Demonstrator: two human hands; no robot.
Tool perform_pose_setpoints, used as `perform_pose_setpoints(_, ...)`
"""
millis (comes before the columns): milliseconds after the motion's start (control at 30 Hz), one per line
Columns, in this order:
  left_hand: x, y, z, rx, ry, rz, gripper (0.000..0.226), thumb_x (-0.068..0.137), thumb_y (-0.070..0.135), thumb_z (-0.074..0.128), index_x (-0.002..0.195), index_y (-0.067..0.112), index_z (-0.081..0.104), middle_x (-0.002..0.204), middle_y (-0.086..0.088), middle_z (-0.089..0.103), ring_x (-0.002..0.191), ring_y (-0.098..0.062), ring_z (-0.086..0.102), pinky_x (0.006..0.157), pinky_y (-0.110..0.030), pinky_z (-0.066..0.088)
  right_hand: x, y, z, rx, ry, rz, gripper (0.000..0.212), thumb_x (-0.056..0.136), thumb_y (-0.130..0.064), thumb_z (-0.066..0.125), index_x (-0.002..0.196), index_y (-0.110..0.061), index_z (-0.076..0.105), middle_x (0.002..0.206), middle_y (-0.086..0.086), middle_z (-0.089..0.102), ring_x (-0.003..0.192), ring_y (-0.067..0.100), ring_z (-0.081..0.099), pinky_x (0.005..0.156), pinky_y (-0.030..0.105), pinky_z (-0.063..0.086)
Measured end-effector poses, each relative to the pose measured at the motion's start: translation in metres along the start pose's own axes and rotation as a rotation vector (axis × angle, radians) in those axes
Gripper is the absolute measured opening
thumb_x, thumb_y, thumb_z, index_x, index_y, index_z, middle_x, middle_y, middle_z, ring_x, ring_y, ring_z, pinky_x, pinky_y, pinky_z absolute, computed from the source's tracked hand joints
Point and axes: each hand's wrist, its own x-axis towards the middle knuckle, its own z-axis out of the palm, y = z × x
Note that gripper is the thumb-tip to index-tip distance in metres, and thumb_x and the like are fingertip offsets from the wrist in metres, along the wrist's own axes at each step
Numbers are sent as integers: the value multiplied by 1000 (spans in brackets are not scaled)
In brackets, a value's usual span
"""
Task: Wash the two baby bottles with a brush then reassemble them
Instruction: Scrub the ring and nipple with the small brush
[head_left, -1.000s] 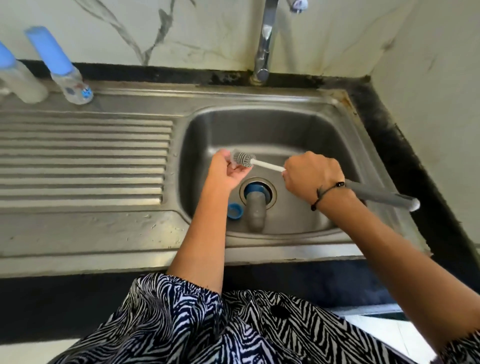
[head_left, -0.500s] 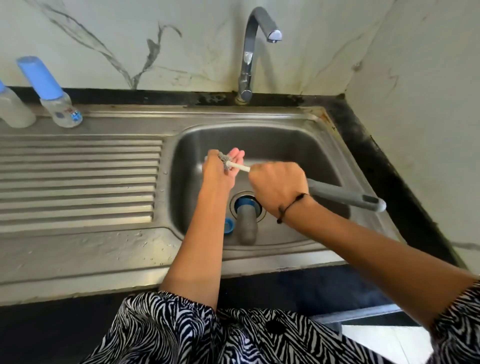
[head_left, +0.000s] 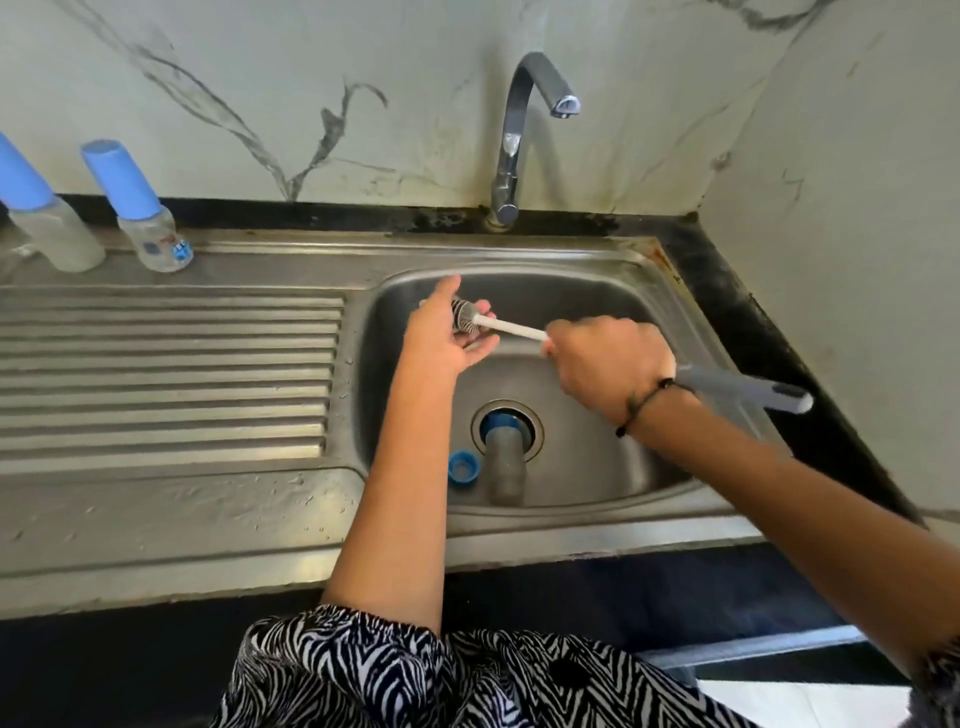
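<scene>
Over the steel sink's back-left corner, the right hand grips the grey-handled bottle brush, scrubbing some small part cupped unseen in the left hand; judging so, rinsing comes next.

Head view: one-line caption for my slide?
Right hand works a brush against the left hand over the sink.

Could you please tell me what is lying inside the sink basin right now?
In the sink basin: a bottle lying over the drain, a blue ring beside it. The drain opening is mostly covered.
</scene>
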Motion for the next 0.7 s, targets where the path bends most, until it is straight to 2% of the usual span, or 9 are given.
perform_pose_setpoints(67, 1, 0, 0, -7, 14, -12, 12, 93, 23, 50, 91, 11, 51, 69, -11, 70, 69, -22, 67, 63, -34, 53, -9, -8, 4, -267, 172, -86, 15, 81, -25, 68, 90, -14, 63, 70, 3, 63, 57, 26, 63, 46, 25, 27)
perform_pose_setpoints(100, -1, 2, 2, -59, -8, 14, 11, 91, 19, 46, 87, 10, 50, 65, -10, 70, 63, -21, 68, 62, -32, 53, -11, -8, 5, -250, 225, -92, 17, 77, -25, 72, 86, -14, 63, 63, 3, 61, 50, 26, 60, 43, 24, 25)
perform_pose_setpoints(167, -4, 6, 5, -168, -76, 101, 14, 89, 9, 39, 81, 8, 50, 64, -9, 70, 61, -20, 69, 67, -30, 53, -7, -6, 4, 9, 151, -32, 15, 91, -30, 55, 95, -17, 61, 75, 5, 63, 66, 31, 62, 50, 28, 32)
perform_pose_setpoints(233, -10, 10, 9, -272, -182, 186, 20, 88, 4, 34, 76, 10, 48, 61, -8, 67, 66, -21, 70, 71, -30, 54, -5, -6, -2, 441, -85, 64, 22, 97, -30, 44, 100, -21, 63, 78, 4, 62, 72, 25, 60, 57, 28, 38)
perform_pose_setpoints(333, -16, 8, 9, -477, -332, 261, 26, 86, 1, 28, 69, 10, 45, 55, -6, 60, 74, -25, 71, 76, -33, 53, 3, 1, -5, 1214, -434, 230, 26, 98, -18, 44, 95, -9, 69, 51, 0, 39, 34, 10, 33, 37, 17, 25)
perform_pose_setpoints(467, -28, 6, 9, -676, -500, 312, 24, 71, 4, 36, 57, 8, 56, 47, -4, 51, 66, -24, 70, 66, -32, 58, 3, 20, -7, 1523, -850, 242, 33, 99, -27, 38, 98, -12, 67, 49, -4, 30, 34, 5, 22, 37, 16, 17)
perform_pose_setpoints(533, -23, 7, 8, -609, -463, 249, 19, 72, 5, 39, 64, 7, 57, 54, -5, 55, 65, -24, 68, 64, -32, 58, 6, 19, -7, 1475, -779, 268, 32, 99, -27, 40, 96, -12, 68, 51, -2, 32, 35, 7, 25, 38, 18, 19)
perform_pose_setpoints(567, -16, 7, 6, -508, -379, 197, 15, 77, 4, 41, 72, 7, 55, 59, -7, 57, 65, -23, 67, 63, -32, 57, 7, 15, -6, 1342, -648, 270, 30, 99, -27, 42, 94, -13, 68, 53, 0, 38, 37, 9, 30, 39, 20, 23)
perform_pose_setpoints(700, 6, -2, 2, -43, 48, 37, 9, 91, 15, 56, 85, 11, 50, 73, -9, 57, 66, -18, 56, 55, -33, 52, 3, 5, 3, 11, -53, 5, 22, 97, -32, 43, 100, -19, 60, 85, 4, 62, 76, 27, 62, 57, 30, 36)
